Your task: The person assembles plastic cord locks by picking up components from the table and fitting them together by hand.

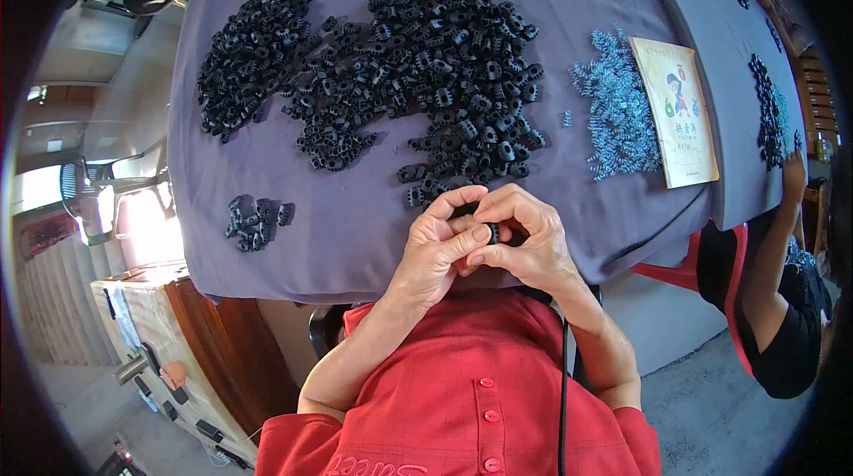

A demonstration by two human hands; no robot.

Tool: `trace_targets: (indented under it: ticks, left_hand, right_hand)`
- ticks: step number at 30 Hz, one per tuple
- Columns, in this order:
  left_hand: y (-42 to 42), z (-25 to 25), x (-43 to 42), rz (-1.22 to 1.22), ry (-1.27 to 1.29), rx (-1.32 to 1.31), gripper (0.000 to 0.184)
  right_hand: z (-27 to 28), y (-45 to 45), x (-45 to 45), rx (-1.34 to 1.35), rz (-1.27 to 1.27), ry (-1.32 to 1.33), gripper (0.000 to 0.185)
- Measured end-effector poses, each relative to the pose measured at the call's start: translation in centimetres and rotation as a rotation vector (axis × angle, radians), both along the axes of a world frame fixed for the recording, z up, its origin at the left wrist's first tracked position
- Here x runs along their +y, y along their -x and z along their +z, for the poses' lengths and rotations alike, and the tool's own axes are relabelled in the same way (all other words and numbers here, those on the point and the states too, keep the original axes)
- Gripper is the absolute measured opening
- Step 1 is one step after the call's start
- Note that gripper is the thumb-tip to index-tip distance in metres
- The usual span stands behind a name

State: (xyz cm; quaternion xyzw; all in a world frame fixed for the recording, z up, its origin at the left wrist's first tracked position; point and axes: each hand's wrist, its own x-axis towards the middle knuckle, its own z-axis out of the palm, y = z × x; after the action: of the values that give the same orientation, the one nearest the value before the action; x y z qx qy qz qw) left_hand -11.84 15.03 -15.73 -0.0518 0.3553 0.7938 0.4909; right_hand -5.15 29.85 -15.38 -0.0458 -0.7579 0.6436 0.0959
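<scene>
My left hand [434,249] and my right hand [531,238] meet at the table's near edge, fingers pinched together. Between their fingertips is a small black plastic cord lock [494,232], mostly covered by the fingers. Just beyond the hands spreads a large heap of black cord lock pieces [453,58], many showing round holes. To the right lies a pile of small bluish metal springs [616,112]. A small cluster of black pieces [253,224] sits apart at the near left.
Another black pile [249,58] lies at the far left of the grey-covered table [311,254]. A paper booklet [677,112] borders the springs. At right, another person's arm [782,236] reaches toward a second table holding black pieces [766,112]. A wooden cabinet [213,343] stands left.
</scene>
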Motion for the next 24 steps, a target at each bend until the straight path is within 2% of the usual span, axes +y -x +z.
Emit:
trace_targets:
  ticks: [7,11,13,15,16,19,22,24]
  left_hand:
    - [-0.3,0.8,0.8,0.078,0.092,-0.03,0.039]
    - [-0.1,-0.1,-0.1,0.001,-0.003,0.02,0.038]
    - [-0.4,-0.3,-0.2,-0.005,-0.001,0.073,0.027]
    - [-0.5,-0.1,0.0,-0.023,0.038,0.09,0.022]
    - [-0.6,0.4,0.0,-0.019,0.056,0.073,0.017]
    - [-0.5,0.7,-0.4,-0.009,0.001,0.042,0.018]
    - [0.4,1.3,-2.1,0.06,0.043,0.219,0.018]
    - [1.3,2.4,-3.9,0.137,0.253,0.526,0.017]
  right_hand:
    - [0.2,0.2,0.0,0.088,0.0,-0.051,0.037]
    - [3.5,0.1,1.7,-0.053,-0.051,-0.135,0.029]
    - [3.8,0.0,4.0,-0.132,-0.126,-0.197,0.023]
    - [4.3,0.9,5.5,-0.152,-0.302,-0.541,0.014]
    - [3.0,1.3,6.5,-0.055,-0.373,-0.692,0.012]
    - [1.8,2.7,8.0,-0.023,-0.453,-1.035,0.012]
    - [0.6,3.6,8.4,-0.07,-0.477,-1.14,0.012]
    - [0.5,4.0,8.4,-0.105,-0.473,-1.173,0.012]
